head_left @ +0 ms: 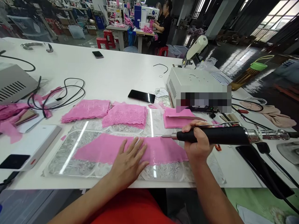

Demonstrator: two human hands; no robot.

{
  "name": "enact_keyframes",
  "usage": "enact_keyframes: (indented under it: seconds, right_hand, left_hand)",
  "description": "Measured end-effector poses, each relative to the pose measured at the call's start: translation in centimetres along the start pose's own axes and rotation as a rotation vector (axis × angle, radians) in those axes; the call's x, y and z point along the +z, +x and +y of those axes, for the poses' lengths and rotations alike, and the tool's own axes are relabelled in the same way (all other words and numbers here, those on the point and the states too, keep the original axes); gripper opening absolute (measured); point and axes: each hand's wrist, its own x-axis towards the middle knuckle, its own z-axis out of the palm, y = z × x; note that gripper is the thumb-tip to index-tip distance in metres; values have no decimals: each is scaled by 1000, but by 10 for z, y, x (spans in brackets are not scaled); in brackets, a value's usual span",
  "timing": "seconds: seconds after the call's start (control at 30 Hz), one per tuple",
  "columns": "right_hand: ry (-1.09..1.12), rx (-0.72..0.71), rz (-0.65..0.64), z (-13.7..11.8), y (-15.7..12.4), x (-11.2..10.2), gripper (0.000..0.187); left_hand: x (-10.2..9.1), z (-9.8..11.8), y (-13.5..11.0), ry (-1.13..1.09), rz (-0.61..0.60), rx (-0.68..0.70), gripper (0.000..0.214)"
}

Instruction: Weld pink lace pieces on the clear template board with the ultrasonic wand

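A pink cloth panel [161, 152] lies flat on a clear, glossy board [72, 165] at the front of the table. My left hand [128, 160] rests on the middle of this panel, palm down with the fingers spread. In my right hand [198, 143] is a corded handheld tool [219, 135] with a black grip, held level. Its slim metal tip points left and meets the panel's upper edge. Behind the panel are two stacks of pink lace pieces, a left stack [87, 110] and a right stack [126, 115]. Folded pink cloth [170, 121] lies behind the tool.
A grey metal box [193, 81] stands at the back right, and another grey box [16, 82] at the far left. A phone [141, 96] lies behind the lace. Black cables [67, 93] loop at left. One person [164, 28] sits at a sewing machine [147, 17] beyond the table.
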Motion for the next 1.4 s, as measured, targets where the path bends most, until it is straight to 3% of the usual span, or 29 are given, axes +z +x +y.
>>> enact_keyframes:
  seconds: [0.63,1.1,1.4]
  right_hand:
    - [-61,-22,-7,8,-1,-1,11]
    - [-46,-39,-117,9,-11,17,11]
    - [-48,-33,-115,12,-10,16,9]
  left_hand:
    - [8,1,-6,-53,47,-70,45]
    - [-5,0,-17,-60,49,3,42]
    - [-12,3,-28,-155,4,93,41]
